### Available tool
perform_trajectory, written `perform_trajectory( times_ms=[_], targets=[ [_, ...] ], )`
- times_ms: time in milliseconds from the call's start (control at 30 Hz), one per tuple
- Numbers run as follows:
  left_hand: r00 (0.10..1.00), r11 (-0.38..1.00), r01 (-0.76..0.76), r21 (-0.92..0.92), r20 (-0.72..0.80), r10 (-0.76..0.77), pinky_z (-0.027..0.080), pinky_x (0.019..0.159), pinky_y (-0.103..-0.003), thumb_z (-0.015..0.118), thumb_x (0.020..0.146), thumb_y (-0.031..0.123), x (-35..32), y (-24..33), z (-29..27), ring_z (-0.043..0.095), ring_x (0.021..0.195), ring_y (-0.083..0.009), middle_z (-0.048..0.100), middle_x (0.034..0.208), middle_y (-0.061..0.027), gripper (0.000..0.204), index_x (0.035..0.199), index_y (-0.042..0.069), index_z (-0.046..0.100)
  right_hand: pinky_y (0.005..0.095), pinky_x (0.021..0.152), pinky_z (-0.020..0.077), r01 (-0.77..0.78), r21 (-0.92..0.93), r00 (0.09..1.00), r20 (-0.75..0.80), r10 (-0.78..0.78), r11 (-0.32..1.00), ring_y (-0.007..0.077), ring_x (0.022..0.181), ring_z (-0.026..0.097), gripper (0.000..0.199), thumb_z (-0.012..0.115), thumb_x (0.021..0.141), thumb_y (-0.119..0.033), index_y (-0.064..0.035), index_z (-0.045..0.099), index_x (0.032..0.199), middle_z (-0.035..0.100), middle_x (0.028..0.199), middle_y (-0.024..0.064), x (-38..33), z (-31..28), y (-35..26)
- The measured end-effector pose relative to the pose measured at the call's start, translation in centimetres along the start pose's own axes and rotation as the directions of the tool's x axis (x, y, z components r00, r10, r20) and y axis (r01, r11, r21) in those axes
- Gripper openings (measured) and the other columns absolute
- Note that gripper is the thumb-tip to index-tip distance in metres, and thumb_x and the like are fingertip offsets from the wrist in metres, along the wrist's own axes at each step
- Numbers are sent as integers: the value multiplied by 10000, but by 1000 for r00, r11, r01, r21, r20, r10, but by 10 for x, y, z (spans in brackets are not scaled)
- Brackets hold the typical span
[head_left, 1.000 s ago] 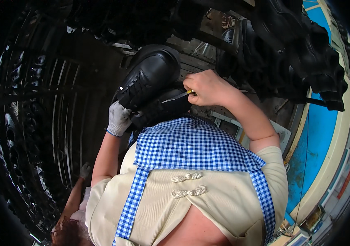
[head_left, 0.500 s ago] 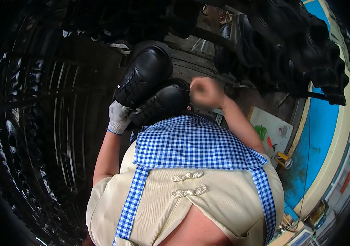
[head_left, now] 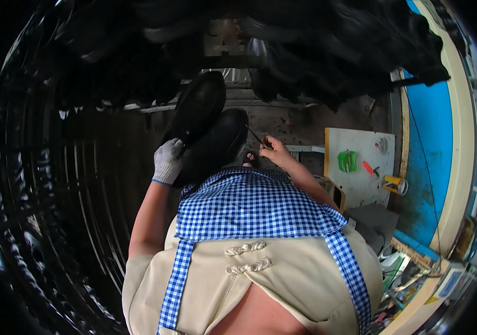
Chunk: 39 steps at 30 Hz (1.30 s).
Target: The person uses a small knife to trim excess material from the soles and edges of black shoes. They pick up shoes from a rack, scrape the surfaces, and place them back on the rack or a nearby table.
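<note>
Two black shoes (head_left: 200, 103) are held side by side above my lap, toes pointing away from me; their details are lost in the dark. My left hand (head_left: 168, 162), in a white knit glove, is closed on them at the near left end. Bare, my right hand (head_left: 274, 153) is closed around a thin tool with a dark, slender shaft (head_left: 255, 135) and a brownish handle. That shaft slants up and left, its tip at or very near the toe edge of the right-hand shoe (head_left: 230, 131). Whether it touches, I cannot tell.
Racks of black shoes (head_left: 350, 50) hang low ahead, with more on the left (head_left: 40, 245). At right stands a white board (head_left: 333, 184) carrying a green item (head_left: 347, 161), a red-handled tool (head_left: 368, 167) and a yellow cup-like container (head_left: 396, 184). A blue panel (head_left: 431, 156) lies beyond.
My right hand has come back from the shoe toe, down and slightly right, and the thin tool now shows. The shoes now look darker, without visible laces. The view has shifted, with more of the white board showing.
</note>
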<state>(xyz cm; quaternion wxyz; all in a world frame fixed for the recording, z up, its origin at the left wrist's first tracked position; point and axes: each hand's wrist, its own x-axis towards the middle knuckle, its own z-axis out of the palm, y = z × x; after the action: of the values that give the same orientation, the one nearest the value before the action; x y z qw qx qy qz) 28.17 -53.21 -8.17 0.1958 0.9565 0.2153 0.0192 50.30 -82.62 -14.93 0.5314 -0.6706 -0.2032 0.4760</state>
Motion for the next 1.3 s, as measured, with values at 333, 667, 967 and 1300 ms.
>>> perform_trajectory(
  times_ms=[333, 667, 967, 1300],
  targets=[
    [953, 945, 274, -179, -83, -292, 484, 894, -473, 529, 907, 387, 186, -3, 77, 600, 1046, -406, 640, 1128, -224, 409, 1127, 64, 647, 255, 665, 471, -131, 167, 948, -269, 173, 977, 92, 745, 574, 64, 527, 913, -40, -23, 569, 868, 649, 860, 59, -61, 1, -1],
    [927, 975, 213, -66, -302, -223, 442, 993, -457, 601, 849, 421, 224, 13, 63, 570, 1157, -357, 609, 1228, -213, 533, 1250, 71, 592, 245, 551, 390, -30, 218, 851, -507, 139, 975, 76, 598, 487, 75, 563, 892, -96, -37, 606, 913, 539, 687, -12, -94, 36, 18],
    [955, 957, -275, -98, -140, 260, 468, 987, -427, 619, 852, 459, 264, 118, 88, 553, 1167, -362, 565, 1319, -150, 514, 1264, 153, 594, 316, 690, 458, -188, 46, 777, -604, 178, 981, 153, 746, 583, 129, 609, 882, -153, -43, 646, 940, 614, 786, 56, -108, 38, 42],
    [945, 943, -304, 138, -81, 316, 488, 899, -437, 563, 899, 403, 351, 113, 137, 613, 1042, -345, 636, 1170, -180, 430, 1187, 89, 621, 288, 752, 449, 2, 170, 738, -665, 113, 985, 128, 820, 560, 135, 627, 859, -157, -41, 654, 924, 622, 858, 26, -143, 50, 69]
  ],
)
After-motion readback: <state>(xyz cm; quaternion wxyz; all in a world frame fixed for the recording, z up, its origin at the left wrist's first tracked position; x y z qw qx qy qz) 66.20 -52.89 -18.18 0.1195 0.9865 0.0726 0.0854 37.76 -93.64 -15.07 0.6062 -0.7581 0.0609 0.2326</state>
